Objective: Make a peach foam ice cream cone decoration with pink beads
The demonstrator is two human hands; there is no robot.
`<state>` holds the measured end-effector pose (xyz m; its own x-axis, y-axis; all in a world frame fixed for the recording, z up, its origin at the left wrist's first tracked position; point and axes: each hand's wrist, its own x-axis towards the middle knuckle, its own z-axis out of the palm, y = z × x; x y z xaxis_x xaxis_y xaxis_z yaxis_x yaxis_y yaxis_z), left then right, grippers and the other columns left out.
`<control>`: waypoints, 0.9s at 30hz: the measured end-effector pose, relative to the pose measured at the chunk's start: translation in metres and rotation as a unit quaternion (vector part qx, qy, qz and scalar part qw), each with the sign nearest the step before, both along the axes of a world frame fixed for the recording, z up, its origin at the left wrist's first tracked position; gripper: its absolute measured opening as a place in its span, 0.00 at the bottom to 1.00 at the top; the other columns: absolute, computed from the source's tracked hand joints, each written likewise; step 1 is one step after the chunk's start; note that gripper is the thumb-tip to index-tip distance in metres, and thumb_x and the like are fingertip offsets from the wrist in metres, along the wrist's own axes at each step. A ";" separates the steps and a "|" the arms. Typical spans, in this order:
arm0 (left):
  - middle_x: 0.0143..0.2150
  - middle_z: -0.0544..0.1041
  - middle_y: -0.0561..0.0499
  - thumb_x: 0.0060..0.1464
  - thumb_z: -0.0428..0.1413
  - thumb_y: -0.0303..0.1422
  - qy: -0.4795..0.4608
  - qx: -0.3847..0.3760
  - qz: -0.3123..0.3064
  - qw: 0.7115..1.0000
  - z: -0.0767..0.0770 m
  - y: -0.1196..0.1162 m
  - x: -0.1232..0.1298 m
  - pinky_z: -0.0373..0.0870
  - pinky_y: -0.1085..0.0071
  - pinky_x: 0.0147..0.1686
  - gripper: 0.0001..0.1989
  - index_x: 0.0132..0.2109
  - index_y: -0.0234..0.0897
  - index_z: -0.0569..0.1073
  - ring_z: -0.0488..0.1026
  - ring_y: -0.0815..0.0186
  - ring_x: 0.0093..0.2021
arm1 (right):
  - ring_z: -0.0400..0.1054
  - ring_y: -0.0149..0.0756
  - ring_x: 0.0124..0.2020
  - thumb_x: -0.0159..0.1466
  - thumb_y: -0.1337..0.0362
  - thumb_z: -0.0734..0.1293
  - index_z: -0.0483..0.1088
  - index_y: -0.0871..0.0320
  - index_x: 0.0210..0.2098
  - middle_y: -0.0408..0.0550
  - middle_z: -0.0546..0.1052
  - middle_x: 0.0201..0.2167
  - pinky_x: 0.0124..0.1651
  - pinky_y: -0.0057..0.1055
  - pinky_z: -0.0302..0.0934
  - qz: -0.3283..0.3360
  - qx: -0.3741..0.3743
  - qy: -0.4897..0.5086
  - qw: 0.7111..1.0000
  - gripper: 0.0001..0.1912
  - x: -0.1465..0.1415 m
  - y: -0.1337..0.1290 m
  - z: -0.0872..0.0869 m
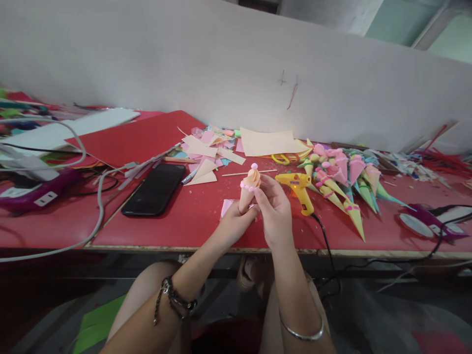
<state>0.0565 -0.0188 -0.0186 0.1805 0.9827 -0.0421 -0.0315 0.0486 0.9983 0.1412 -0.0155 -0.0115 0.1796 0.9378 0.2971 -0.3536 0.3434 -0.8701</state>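
Observation:
A toy ice cream cone (252,181) stands upright between my two hands above the front of the red table. It has a pale cone, an orange swirl, small pink balls around the rim and one pink ball on top. My left hand (238,222) grips it low, around the pale cone. My right hand (275,206) is closed at the rim's right side, with thumb and fingers against the pink balls. Behind my left hand lies a piece of pink sheet (226,207), partly covered. Right of my right hand is a yellow hot glue gun (298,188).
A black phone (155,191) lies to the left. Cream offcuts (201,147) and a thin stick (249,173) are farther back. Yellow scissors (280,159) lie behind the glue gun. Several finished cones (341,172) are piled right. Purple power strips (44,189) and cables flank the workspace.

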 end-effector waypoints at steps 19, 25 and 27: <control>0.16 0.55 0.61 0.40 0.58 0.42 -0.104 -0.035 0.025 0.994 0.003 0.006 -0.005 0.45 0.77 0.18 0.16 0.24 0.34 0.64 0.49 0.77 0.17 | 0.70 0.33 0.40 0.58 0.60 0.62 0.67 0.57 0.40 0.48 0.75 0.38 0.42 0.32 0.66 -0.038 0.000 -0.088 0.995 0.12 -0.001 0.001 -0.002; 0.15 0.52 0.62 0.36 0.61 0.45 -0.176 -0.054 0.024 0.983 0.003 0.009 -0.009 0.44 0.78 0.19 0.20 0.23 0.35 0.60 0.48 0.78 0.17 | 0.69 0.34 0.37 0.58 0.63 0.62 0.70 0.57 0.35 0.47 0.73 0.34 0.42 0.33 0.64 -0.038 0.038 -0.190 0.980 0.08 0.002 0.001 -0.004; 0.15 0.50 0.63 0.36 0.61 0.44 -0.201 -0.057 0.022 0.978 0.004 0.009 -0.009 0.43 0.78 0.18 0.21 0.23 0.36 0.58 0.46 0.78 0.16 | 0.68 0.34 0.37 0.58 0.64 0.62 0.71 0.57 0.33 0.47 0.72 0.34 0.43 0.33 0.64 -0.033 0.062 -0.214 0.974 0.07 0.003 0.001 -0.004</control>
<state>0.0475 -0.0099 -0.0150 0.1637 0.9827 -0.0869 -0.4243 0.1496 0.8931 0.1440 -0.0143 -0.0150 0.0741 0.8807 0.4678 0.0589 0.4644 -0.8837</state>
